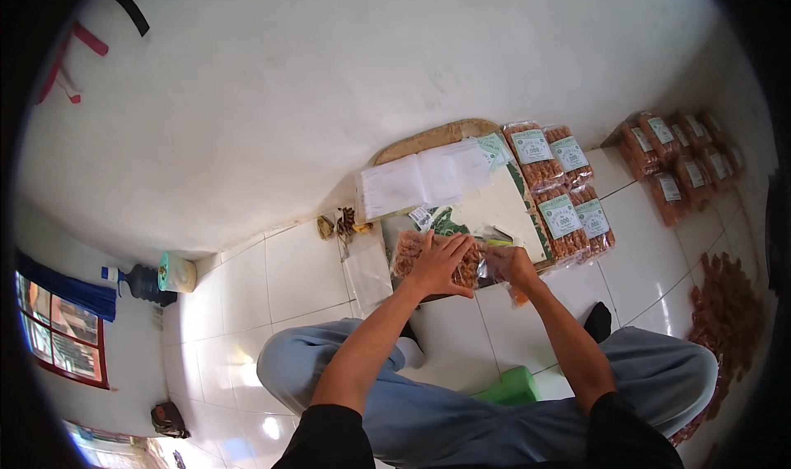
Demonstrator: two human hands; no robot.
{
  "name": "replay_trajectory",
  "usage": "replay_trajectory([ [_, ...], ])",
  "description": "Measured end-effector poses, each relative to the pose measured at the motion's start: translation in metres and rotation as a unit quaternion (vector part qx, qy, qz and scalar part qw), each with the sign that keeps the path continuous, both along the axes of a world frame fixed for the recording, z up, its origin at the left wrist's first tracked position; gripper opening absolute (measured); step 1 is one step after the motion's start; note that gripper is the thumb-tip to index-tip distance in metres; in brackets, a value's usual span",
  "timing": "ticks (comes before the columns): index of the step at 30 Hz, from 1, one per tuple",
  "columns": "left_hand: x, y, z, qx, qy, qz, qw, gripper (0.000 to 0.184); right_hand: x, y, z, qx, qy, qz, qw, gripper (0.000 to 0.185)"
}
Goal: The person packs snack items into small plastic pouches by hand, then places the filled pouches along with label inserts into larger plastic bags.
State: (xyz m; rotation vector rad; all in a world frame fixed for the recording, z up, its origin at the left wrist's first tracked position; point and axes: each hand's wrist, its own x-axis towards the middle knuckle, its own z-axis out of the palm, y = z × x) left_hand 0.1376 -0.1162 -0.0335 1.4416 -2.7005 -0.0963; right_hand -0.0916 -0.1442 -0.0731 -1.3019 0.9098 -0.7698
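Observation:
A clear plastic pack of brown snack sticks point(407, 253) lies at the near edge of a low work board point(504, 199). Across its top rests my left hand point(443, 263), fingers spread and pressing it flat. At the pack's right end my right hand point(511, 266) is closed, pinching the loose plastic of the bag; the fingertips are partly hidden. Just beyond that hand a small yellow-green object point(499, 242) lies on the board. Below the right hand is a bit of orange material point(518, 296), too small to make out.
White plastic sheets point(424, 177) are stacked on the board's far left. Labelled snack packs point(563, 222) stand along its right side, with more packs point(684, 160) near the wall. Loose brown pieces point(725, 304) lie on the far-right floor. A green object point(515, 385) sits between the legs.

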Motion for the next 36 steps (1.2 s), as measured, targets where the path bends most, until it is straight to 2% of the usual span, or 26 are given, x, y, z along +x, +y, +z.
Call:
replay_trajectory([
  [2,-0.003,-0.002,0.003,0.02,-0.004,-0.01,1.0,0.124,0.004,-0.003,0.01,0.051,0.083,-0.005,0.995,0.026],
  [6,-0.012,-0.009,0.007,0.059,0.01,-0.014,0.998,0.123,0.013,-0.008,0.002,0.026,0.108,-0.009,0.994,0.02],
  [8,-0.014,-0.015,-0.007,0.03,0.028,-0.068,0.997,0.128,0.024,-0.01,-0.024,-0.199,0.208,-0.044,0.957,0.028],
  [9,-0.017,-0.015,-0.005,0.031,0.026,-0.071,0.997,0.128,0.024,-0.01,-0.031,-0.197,0.207,-0.048,0.957,0.028],
  [11,-0.02,-0.018,-0.001,0.079,0.062,-0.066,0.993,0.13,0.021,-0.012,-0.044,-0.128,0.129,-0.034,0.983,0.035],
  [15,-0.002,-0.007,0.019,0.027,0.055,-0.005,0.998,0.134,0.009,-0.002,-0.02,-0.087,0.173,-0.046,0.98,0.033],
  [17,0.013,0.001,0.014,-0.023,-0.007,0.049,0.999,0.139,0.005,-0.003,-0.03,0.029,0.025,-0.081,0.996,0.021],
  [20,0.012,0.015,0.015,-0.008,-0.063,0.097,0.993,0.143,0.002,-0.001,-0.025,-0.013,0.031,-0.032,0.999,0.024],
  [24,0.009,0.014,0.004,0.041,-0.013,0.112,0.993,0.145,0.005,0.0,-0.024,0.012,0.049,-0.025,0.998,0.026],
  [26,0.012,0.013,0.002,0.028,0.024,0.096,0.995,0.145,0.01,-0.005,-0.052,-0.154,0.029,0.011,0.988,0.023],
  [27,0.011,0.013,0.002,0.028,0.024,0.099,0.994,0.145,0.011,-0.004,-0.048,-0.154,0.028,0.014,0.988,0.023],
  [29,0.01,0.012,0.004,0.007,0.044,0.075,0.996,0.142,0.011,-0.004,-0.03,-0.185,0.137,0.072,0.97,0.022],
  [30,0.01,0.012,0.004,0.008,0.044,0.076,0.996,0.142,0.011,-0.003,-0.027,-0.185,0.137,0.072,0.97,0.022],
  [33,0.01,0.011,0.005,0.021,0.039,0.08,0.996,0.141,0.01,-0.002,-0.02,-0.212,0.174,0.042,0.961,0.022],
  [35,0.01,0.011,0.005,0.029,0.049,0.083,0.995,0.141,0.012,-0.001,-0.018,-0.09,0.161,-0.077,0.98,0.023],
  [36,0.01,0.011,0.005,0.029,0.049,0.083,0.995,0.141,0.012,0.0,-0.013,-0.09,0.161,-0.076,0.98,0.023],
])
